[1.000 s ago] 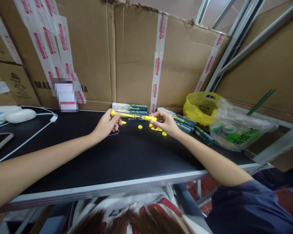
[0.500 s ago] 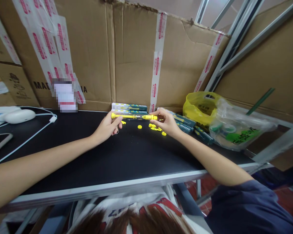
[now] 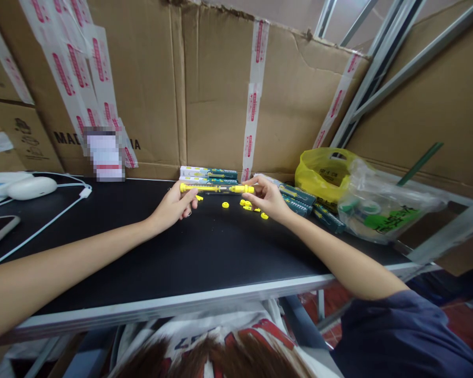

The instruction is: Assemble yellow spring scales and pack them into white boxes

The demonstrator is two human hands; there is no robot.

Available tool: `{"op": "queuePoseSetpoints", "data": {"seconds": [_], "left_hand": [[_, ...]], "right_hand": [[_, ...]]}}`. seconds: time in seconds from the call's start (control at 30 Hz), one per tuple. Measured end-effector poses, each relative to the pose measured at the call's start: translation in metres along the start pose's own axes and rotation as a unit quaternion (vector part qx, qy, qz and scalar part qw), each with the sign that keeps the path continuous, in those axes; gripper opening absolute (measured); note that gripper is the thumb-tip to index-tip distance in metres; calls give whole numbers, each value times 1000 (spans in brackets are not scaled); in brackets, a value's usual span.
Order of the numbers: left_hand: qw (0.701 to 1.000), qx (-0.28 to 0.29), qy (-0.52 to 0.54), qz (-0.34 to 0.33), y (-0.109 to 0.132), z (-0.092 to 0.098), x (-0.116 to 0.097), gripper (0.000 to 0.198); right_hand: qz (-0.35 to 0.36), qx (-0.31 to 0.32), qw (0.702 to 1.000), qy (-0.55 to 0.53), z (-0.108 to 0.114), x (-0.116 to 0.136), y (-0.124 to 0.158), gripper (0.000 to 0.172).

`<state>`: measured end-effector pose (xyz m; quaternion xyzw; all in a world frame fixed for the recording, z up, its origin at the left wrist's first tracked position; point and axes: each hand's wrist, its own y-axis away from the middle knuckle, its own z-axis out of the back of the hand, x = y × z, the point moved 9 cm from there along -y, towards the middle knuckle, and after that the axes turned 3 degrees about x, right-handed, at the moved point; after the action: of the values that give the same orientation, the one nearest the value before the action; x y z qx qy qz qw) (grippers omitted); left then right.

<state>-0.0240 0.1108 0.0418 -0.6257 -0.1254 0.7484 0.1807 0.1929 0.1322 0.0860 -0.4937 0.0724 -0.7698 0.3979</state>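
Note:
A slim yellow pen-shaped tool (image 3: pixel 208 188) with a clear, dark-and-metal middle section is held level above the black table. My left hand (image 3: pixel 175 203) is closed around its left end, thumb lying along the near side. At the other end, the fingers of my right hand (image 3: pixel 268 197) pinch the yellow tip. Below the tool lie small yellow parts: a single ring-like cap (image 3: pixel 225 205), a cluster of pieces (image 3: pixel 245 203) beside my right hand and a small piece (image 3: pixel 199 198) by my left fingers.
Slim green-and-white boxes (image 3: pixel 208 172) lie along the cardboard wall (image 3: pixel 216 94), with more boxes (image 3: pixel 297 195) behind my right hand. A yellow plastic bag (image 3: pixel 319 168) and a clear bag (image 3: pixel 386 210) stand at right. White cable (image 3: pixel 43 231) and a phone (image 3: pixel 0 231) are at left.
Both hands keep hold of the yellow tool in almost the same place. My right fingers shift very slightly; the parts on the table stay put.

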Motion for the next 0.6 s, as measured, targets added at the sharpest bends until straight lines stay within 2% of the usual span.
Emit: {"op": "queuePoseSetpoints", "data": {"seconds": [0.23, 0.4, 0.47, 0.6], "left_hand": [[1000, 1, 5, 1, 1, -1, -4, 31], [1000, -3, 9, 7, 1, -2, -4, 30], [1000, -2, 4, 5, 1, -2, -4, 31], [1000, 1, -7, -1, 0, -2, -4, 33]], "right_hand": [[33, -29, 995, 86, 8, 8, 0, 32], [108, -55, 978, 169, 12, 25, 0, 27], [103, -49, 980, 161, 11, 23, 0, 26], [43, -29, 994, 92, 8, 8, 0, 31]]}}
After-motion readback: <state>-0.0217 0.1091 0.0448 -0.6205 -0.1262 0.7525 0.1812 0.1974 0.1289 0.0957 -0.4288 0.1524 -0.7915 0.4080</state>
